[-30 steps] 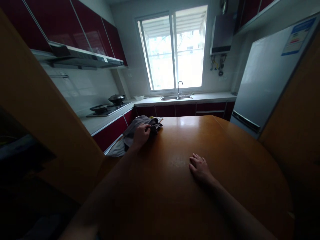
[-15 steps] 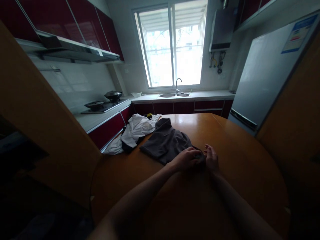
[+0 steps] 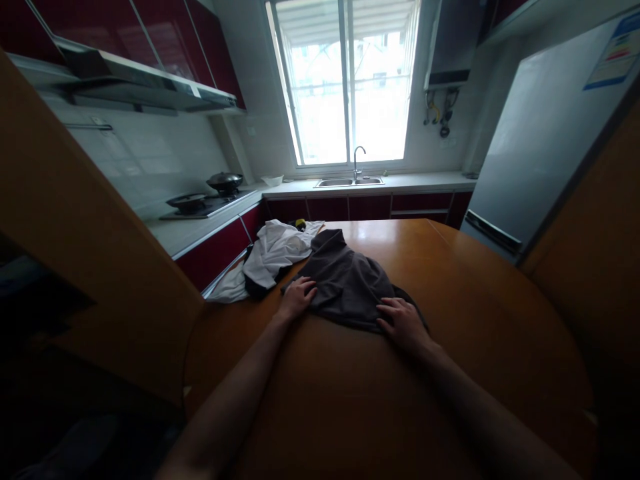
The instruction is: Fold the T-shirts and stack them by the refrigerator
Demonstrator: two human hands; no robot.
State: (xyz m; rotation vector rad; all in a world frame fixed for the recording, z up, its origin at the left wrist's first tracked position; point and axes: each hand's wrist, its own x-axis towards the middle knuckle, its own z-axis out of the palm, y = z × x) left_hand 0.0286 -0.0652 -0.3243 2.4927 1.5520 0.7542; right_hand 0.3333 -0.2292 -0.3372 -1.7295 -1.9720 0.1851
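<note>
Where the dark grey garment (image 3: 350,277) lies loosely spread on the bench (image 3: 475,293), its soft creases and limp outline suggest to me a light, pliable fabric, not fragile and unlikely to slip from the fingers. I judge its near edge, towards either end, the best place to take hold; a grasp at the middle would probably bunch the cloth. My left hand (image 3: 297,298) rests palm down at the near left end, fingers bent and slightly apart; my right hand (image 3: 404,323) lies loosely spread over the near right part. Neither visibly pinches a fold.

Materials: the grey garment is matt, with a raised, folded portion at its far end and a darker section beyond the right hand. Just beside it, to the left, lies a crumpled heap of white cloth (image 3: 280,247) with black cloth (image 3: 257,289) at its lower edge and a small yellow item (image 3: 300,225) behind. The bench is smooth, glossy, orange-brown wood with a curved right side. Farther off stand two dark, rounded pans (image 3: 225,180) (image 3: 187,201) and a metal sink (image 3: 335,182).
</note>
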